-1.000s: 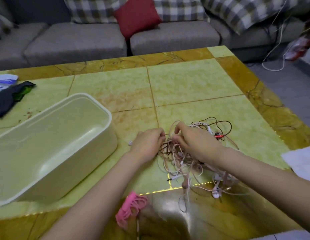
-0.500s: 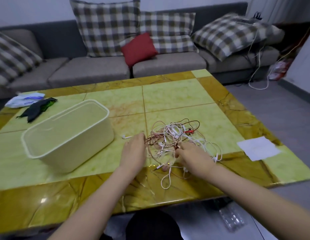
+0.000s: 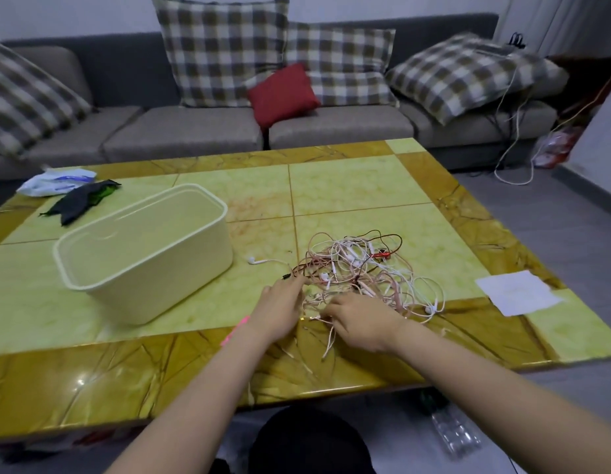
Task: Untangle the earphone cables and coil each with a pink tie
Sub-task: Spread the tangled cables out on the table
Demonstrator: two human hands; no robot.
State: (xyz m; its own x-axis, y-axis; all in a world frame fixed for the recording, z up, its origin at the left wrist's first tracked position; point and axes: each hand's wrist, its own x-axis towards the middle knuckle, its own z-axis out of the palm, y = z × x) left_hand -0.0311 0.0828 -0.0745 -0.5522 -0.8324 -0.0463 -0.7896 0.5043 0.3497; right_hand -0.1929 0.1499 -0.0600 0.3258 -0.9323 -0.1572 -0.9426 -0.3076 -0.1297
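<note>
A tangle of white, pink and dark red earphone cables (image 3: 369,268) lies on the yellow-green table (image 3: 348,189), right of centre. My left hand (image 3: 278,309) rests at the tangle's near left edge, fingers pinching cable strands. My right hand (image 3: 360,319) sits at its near side, fingers curled into the wires. One white earbud (image 3: 254,260) trails out to the left. A sliver of the pink ties (image 3: 234,331) shows beside my left wrist, mostly hidden by the forearm.
A cream plastic tub (image 3: 143,248) stands left of the tangle. A dark cloth (image 3: 80,200) and a white packet (image 3: 56,179) lie at the far left. A white paper (image 3: 517,295) lies at the right edge. A grey sofa (image 3: 194,131) with cushions stands behind.
The view pulled back and rose, so the sofa and table edge show. Both hands shifted from the tangle's top to its near side. The pink ties are now mostly hidden by my left forearm.
</note>
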